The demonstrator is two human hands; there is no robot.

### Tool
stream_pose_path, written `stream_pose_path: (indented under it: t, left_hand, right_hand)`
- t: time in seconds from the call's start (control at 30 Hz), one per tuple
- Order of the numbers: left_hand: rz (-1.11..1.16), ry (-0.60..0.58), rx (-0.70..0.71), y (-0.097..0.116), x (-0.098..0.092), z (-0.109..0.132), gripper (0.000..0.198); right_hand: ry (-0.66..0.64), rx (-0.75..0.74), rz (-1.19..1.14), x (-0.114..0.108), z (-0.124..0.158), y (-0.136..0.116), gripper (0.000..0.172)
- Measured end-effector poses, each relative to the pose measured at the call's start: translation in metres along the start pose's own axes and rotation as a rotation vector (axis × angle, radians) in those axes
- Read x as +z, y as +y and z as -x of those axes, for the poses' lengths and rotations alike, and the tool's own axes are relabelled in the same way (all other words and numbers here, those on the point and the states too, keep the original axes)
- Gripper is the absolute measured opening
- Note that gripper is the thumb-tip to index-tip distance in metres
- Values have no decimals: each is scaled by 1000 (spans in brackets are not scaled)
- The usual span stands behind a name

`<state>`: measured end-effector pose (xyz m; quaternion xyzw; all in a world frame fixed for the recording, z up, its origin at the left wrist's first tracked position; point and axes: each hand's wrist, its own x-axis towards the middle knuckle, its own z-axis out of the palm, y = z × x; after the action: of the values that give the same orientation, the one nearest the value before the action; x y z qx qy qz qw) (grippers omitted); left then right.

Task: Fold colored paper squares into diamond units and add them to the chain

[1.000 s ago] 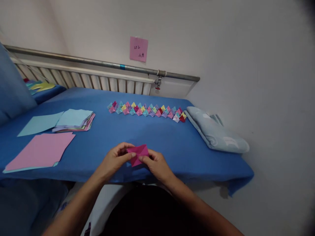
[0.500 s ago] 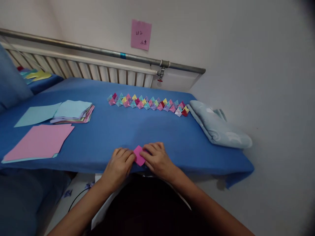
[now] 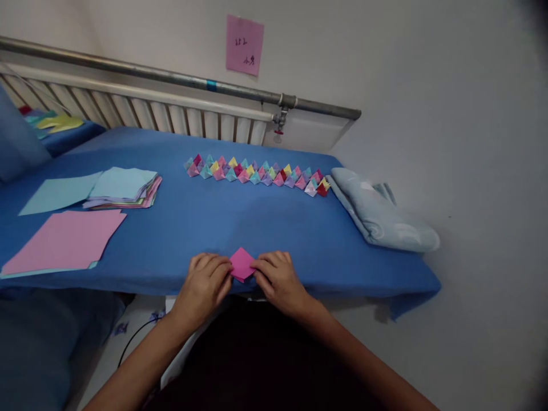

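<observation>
A small folded piece of bright pink origami paper [image 3: 242,265] is held near the front edge of the table, a corner pointing away from me. My left hand [image 3: 208,278] pinches its left corner. On the opposite corner, my right hand [image 3: 277,278] is closed with thumb and fingers. A second layer of the paper shows below its lower edge. Farther back, several folded paper boats [image 3: 256,174] in many colours stand in close rows.
The blue cloth [image 3: 171,240] covers the table. At left lie pink sheets [image 3: 68,240], a stack of coloured paper [image 3: 122,185] and a light-blue sheet [image 3: 57,194]. A folded grey-blue blanket [image 3: 381,214] rests at right. Behind runs a radiator [image 3: 171,117] under a metal pipe [image 3: 158,74].
The pink paper has turned from a flat-topped shape to a pointed diamond between my hands. My right fingers have moved off its face to the right corner. The view has tilted slightly down.
</observation>
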<state>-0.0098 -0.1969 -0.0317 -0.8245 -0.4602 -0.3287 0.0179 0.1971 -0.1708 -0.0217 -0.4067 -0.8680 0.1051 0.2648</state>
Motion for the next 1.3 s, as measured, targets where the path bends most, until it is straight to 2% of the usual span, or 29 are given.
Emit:
stream_pose_path:
  t: [0.27, 0.5, 0.93, 1.1, 1.3]
  left_hand:
    - [7, -60, -189, -3, 1, -3, 17]
    - [-18, -95, -327, -4, 5, -9, 19]
    - [-207, -252, -505, 8, 3, -29, 29]
    - [-250, -320, -538, 14, -2, -35, 30]
    - [-269, -344, -557, 16, -3, -38, 33]
  right_hand:
    - [46, 187, -55, 3, -4, 1, 10]
    - [71, 278, -63, 5, -10, -2, 13]
    - [77, 335, -18, 7, -14, -5, 16]
    - [87, 328, -12, 8, -14, -4, 17]
    - [99, 320, -5, 10, -13, -3, 18]
